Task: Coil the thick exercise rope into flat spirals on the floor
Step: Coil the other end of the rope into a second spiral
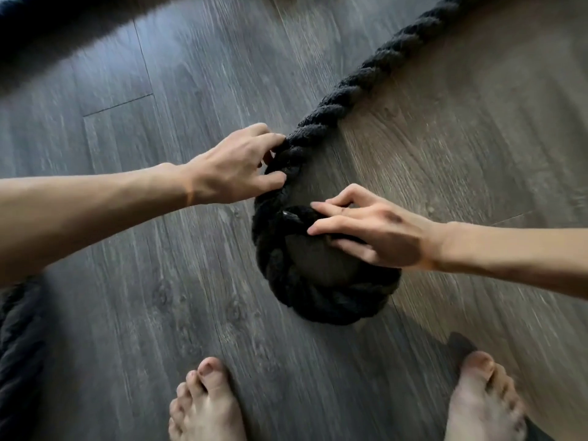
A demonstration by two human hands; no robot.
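Note:
A thick black twisted exercise rope [375, 65] runs from the top right down to the middle of the grey wood floor, where it bends into one small open loop [318, 303]. My left hand [232, 167] grips the rope where the straight run meets the loop, fingers curled over it. My right hand [372, 230] holds the rope's taped end [294, 215] at the loop's inside, thumb and fingers pinching it. Bare floor shows through the loop's centre.
My two bare feet [203, 405] stand at the bottom edge, just below the loop. Another stretch of black rope [19, 345] lies at the lower left, and a dark blurred band [47, 27] crosses the top left corner.

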